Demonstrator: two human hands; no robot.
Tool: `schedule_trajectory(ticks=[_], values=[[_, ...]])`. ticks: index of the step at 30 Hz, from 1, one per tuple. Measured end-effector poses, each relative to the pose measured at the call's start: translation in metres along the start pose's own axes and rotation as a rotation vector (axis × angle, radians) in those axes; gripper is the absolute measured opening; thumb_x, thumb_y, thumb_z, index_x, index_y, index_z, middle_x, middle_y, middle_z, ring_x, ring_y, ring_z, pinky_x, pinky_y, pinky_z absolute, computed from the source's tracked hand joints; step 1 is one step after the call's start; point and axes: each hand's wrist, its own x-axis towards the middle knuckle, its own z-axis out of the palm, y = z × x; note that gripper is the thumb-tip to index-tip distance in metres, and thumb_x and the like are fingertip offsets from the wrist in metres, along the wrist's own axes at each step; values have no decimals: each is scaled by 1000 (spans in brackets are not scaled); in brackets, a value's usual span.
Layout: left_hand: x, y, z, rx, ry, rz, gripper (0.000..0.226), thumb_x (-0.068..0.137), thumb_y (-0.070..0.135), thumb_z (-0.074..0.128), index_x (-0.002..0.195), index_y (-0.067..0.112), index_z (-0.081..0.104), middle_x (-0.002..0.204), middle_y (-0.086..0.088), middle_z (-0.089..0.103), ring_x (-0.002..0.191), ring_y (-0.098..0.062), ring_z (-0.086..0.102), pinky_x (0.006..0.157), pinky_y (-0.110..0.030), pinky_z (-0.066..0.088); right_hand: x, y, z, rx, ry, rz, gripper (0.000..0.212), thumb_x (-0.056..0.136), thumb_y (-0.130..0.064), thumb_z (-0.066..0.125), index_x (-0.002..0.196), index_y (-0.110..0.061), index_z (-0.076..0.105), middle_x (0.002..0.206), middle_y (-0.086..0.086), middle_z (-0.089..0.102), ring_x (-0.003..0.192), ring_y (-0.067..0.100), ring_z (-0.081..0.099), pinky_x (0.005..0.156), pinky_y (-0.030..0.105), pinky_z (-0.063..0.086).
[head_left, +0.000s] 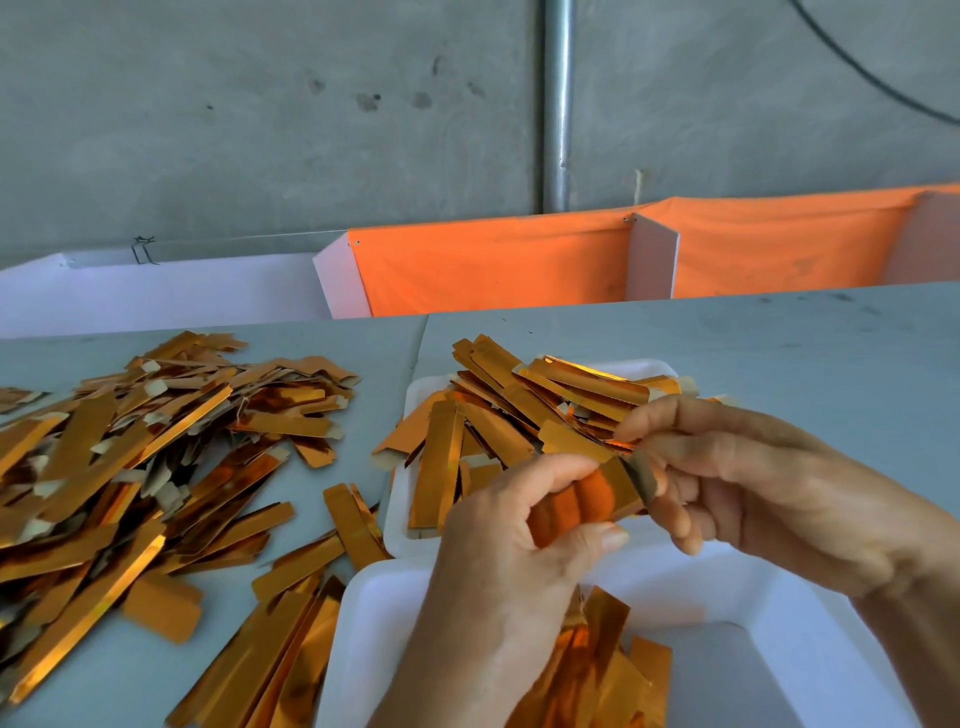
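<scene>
Pile: loose gold foil strips (130, 457), heaped and crisscrossed on the grey table (779, 353), well to the left of the left hand.
Row: more strips (280, 660), lying side by side just left of the left wrist, their ends against the near tray's edge.
Far tray (415, 395): white, just beyond both hands, heaped with overlapping tray strips (498, 410).
Near tray (374, 613): white, beneath both wrists, holding a few finished pieces (597, 665) close to the left forearm.
Left hand (519, 545): fingers curled, thumb across the front, gripping the lower end of the held strip.
Held strip (621, 486): gold card, bent, between the two hands, raised above the gap between the trays; its shiny face mirrors the left fingers.
Right hand (753, 483): thumb and forefinger pinching the upper right end of the held strip, other fingers curled below.
Backdrop: orange cloth (493, 265) and metal pipe (558, 104) on a concrete wall, far beyond the hands.
</scene>
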Motion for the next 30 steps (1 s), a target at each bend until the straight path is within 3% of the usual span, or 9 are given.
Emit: schedule_trajectory(ticks=[4, 8, 14, 17, 23, 27, 30], values=[[-1, 2, 0, -11, -19, 24, 30, 76, 33, 75, 98, 50, 62, 94, 23, 66, 93, 6, 59, 70, -3, 44, 3, 4, 3, -2, 0, 66, 35, 65, -23, 85, 93, -8, 70, 66, 12, 58, 54, 19, 59, 50, 25, 53], [-1, 1, 0, 27, -26, 40, 32, 77, 35, 73, 103, 47, 61, 96, 21, 66, 95, 4, 59, 74, -6, 46, 3, 4, 4, -43, -5, 82, 39, 60, -30, 89, 87, -10, 70, 65, 10, 57, 54, 16, 59, 51, 23, 53], [-2, 3, 0, 83, -17, 51, 30, 77, 37, 73, 90, 58, 57, 96, 29, 61, 94, 10, 55, 72, -4, 46, 2, 0, 5, -135, 13, 101, 17, 67, -17, 77, 83, -14, 71, 63, 11, 57, 52, 16, 56, 49, 23, 50], [-3, 2, 0, 95, -23, 54, 30, 77, 37, 72, 95, 56, 58, 96, 29, 60, 93, 12, 54, 71, -5, 47, 2, -1, 6, -158, 12, 105, 14, 69, -14, 73, 83, -14, 71, 63, 11, 57, 51, 16, 54, 49, 23, 49], [-3, 1, -1, 86, -31, 31, 31, 79, 33, 72, 102, 48, 59, 94, 23, 61, 87, 18, 55, 61, -1, 43, 4, 0, 9, -192, 60, 132, 16, 68, -8, 68, 83, -11, 67, 61, 12, 56, 49, 18, 52, 48, 23, 47], [-3, -1, -1, 101, -29, 29, 31, 77, 39, 72, 98, 55, 57, 96, 26, 61, 94, 15, 52, 69, -2, 45, 3, -1, 10, -188, 82, 138, 18, 66, -8, 65, 85, -8, 64, 58, 12, 56, 48, 18, 51, 47, 23, 46], [-2, 0, -1, 81, -26, 26, 30, 76, 36, 73, 92, 56, 57, 92, 27, 62, 89, 16, 55, 66, -1, 44, 3, -2, 12, -193, 87, 144, 18, 67, -7, 63, 85, -7, 62, 57, 13, 56, 46, 18, 51, 47, 21, 46]])
